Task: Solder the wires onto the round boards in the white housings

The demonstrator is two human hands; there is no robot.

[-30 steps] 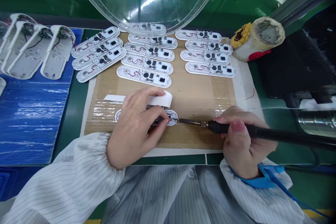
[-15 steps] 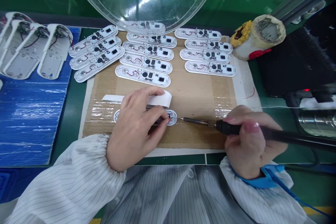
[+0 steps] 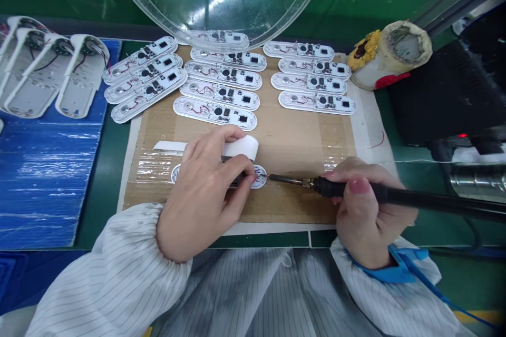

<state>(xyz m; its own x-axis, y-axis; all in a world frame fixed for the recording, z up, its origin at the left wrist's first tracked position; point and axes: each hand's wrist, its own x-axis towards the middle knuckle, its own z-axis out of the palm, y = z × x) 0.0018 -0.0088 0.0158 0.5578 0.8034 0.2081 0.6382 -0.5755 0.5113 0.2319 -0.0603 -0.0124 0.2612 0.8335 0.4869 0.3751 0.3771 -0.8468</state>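
Note:
My right hand [image 3: 367, 205] grips a soldering iron [image 3: 351, 192] by its black handle, pen-like. The iron's thin tip reaches the right end of a white oval circuit board [image 3: 260, 181] lying on the cardboard. Over the middle of that board lies my left hand [image 3: 205, 189], thumb and forefinger pinched together close to the small wires at the board's end. What sits in the pinch is too small to make out. Just behind the board, under the left hand's other fingers, is a white plastic housing [image 3: 247, 147]. Most of the board is hidden by the hand.
Rows of similar boards [image 3: 215, 112] lie across the back of the cardboard [image 3: 292, 142]. White shells with wires [image 3: 81, 79] rest on a blue sheet at left. A clear round lens [image 3: 221, 0] hangs above. A dirty white cup [image 3: 389, 55] and black box [image 3: 430, 95] stand right.
My right hand has moved left, bringing the soldering iron's tip onto the end of the board. My left hand stays almost where it was, still pinching.

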